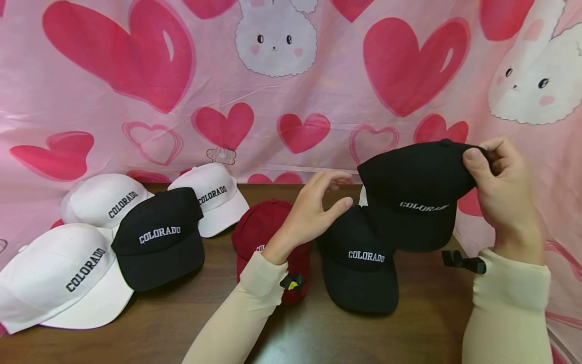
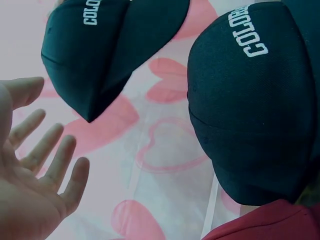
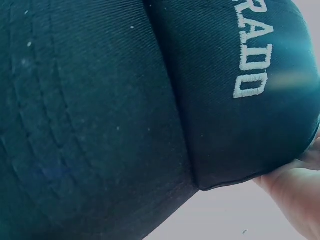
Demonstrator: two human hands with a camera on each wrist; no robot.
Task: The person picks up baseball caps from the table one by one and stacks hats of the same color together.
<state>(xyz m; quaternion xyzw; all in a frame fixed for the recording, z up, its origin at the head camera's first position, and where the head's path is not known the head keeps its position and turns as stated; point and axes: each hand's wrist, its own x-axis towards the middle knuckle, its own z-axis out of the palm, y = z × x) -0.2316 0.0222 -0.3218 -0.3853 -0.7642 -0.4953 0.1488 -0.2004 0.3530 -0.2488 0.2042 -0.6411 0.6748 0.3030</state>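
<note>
My right hand [image 1: 509, 187] grips a black baseball cap [image 1: 418, 177] by its right edge, thumb in front, and holds it up above the table. White COLORADO lettering runs across its front; in the right wrist view the cap's brim [image 3: 90, 130] fills the left side. My left hand [image 1: 313, 210] hovers to the left of that cap with its fingers spread, touching nothing, as the left wrist view also shows. Below and between the hands lies another black cap [image 1: 359, 283]. A dark red cap [image 1: 268, 217] sits behind my left forearm, partly hidden by it.
At the left are three white caps, one in front [image 1: 59, 273], one behind [image 1: 97, 197] and one farther right [image 1: 211, 194], with a black cap [image 1: 159, 242] among them. A pink heart-print cloth [image 1: 273, 101] hangs behind the wooden table [image 1: 191, 323].
</note>
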